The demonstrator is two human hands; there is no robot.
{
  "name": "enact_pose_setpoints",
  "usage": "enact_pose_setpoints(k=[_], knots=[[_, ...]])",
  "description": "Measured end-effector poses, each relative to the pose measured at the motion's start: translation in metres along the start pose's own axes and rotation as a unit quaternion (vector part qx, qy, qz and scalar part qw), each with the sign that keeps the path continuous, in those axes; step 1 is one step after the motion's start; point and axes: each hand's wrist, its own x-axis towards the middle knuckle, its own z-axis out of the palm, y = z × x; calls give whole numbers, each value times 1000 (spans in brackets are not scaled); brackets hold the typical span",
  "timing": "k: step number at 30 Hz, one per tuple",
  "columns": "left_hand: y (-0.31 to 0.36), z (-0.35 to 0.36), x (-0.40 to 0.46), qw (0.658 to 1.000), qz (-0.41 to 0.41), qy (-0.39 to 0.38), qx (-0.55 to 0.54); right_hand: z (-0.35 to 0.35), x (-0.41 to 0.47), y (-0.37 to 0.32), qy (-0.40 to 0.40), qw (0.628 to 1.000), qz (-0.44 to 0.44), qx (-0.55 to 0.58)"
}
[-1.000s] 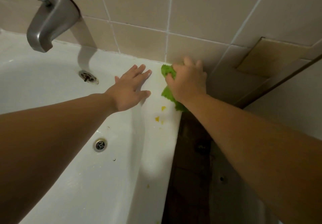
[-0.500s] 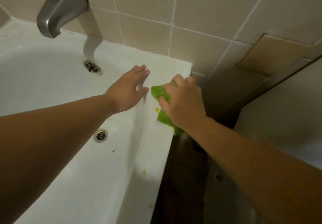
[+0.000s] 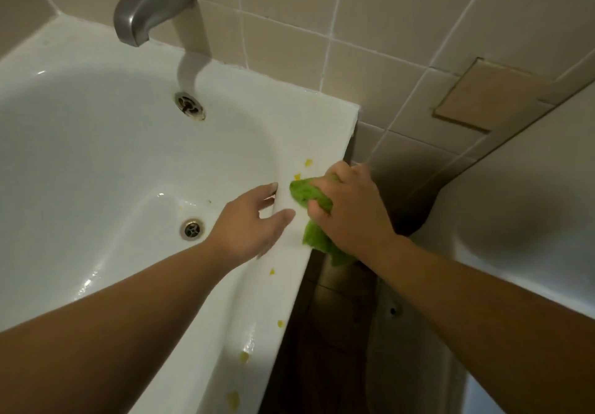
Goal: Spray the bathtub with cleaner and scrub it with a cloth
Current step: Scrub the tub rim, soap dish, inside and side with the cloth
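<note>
Now one cloth (image 3: 311, 195) (green), five yellow spots, two drains.

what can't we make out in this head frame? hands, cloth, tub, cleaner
- Green cloth: its middle is hidden under the right hand, head view.
- Left hand: the fingertips curl over the bathtub rim's inner edge, out of sight.
- Cleaner bottle: not in frame.
- Yellow flecks on the rim: too small to identify.
- Tub's left end: cut off by the frame edge.
</note>
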Motion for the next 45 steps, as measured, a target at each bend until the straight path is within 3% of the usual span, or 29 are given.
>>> enact_pose_setpoints(k=[6,9,12,17,21,23,27,32,37,42,45], knots=[[8,21,-5,999,-24,39,2,5,74,19,13,994,99,-30],[11,18,-2,998,-36,31,39,2,40,1,33,999,32,-12],[13,12,1,998,-47,2,42,-6,22,15,-15,1000,-5,4],[6,3,8,998,-52,-36,8,3,70,19,31,997,68,-19],[4,-4,7,995,-56,-87,-14,2,28,12,-18,998,-57,-28],[2,-6,3,992,-57,-109,-34,1,40,30,-32,998,-45,-32],[-1,-8,0,988,-49,-136,-57,3,89,27,-15,997,66,-31],[-2,-12,-1,983,-52,-155,-88,0,23,11,-39,997,-62,-15],[1,-11,-4,980,-52,-158,-112,3,75,26,36,999,26,-8],[-2,-13,-5,976,-61,-162,-134,1,24,11,-54,995,-89,5],[-3,-13,-6,974,-65,-173,-128,0,73,33,-38,998,-40,-1]])
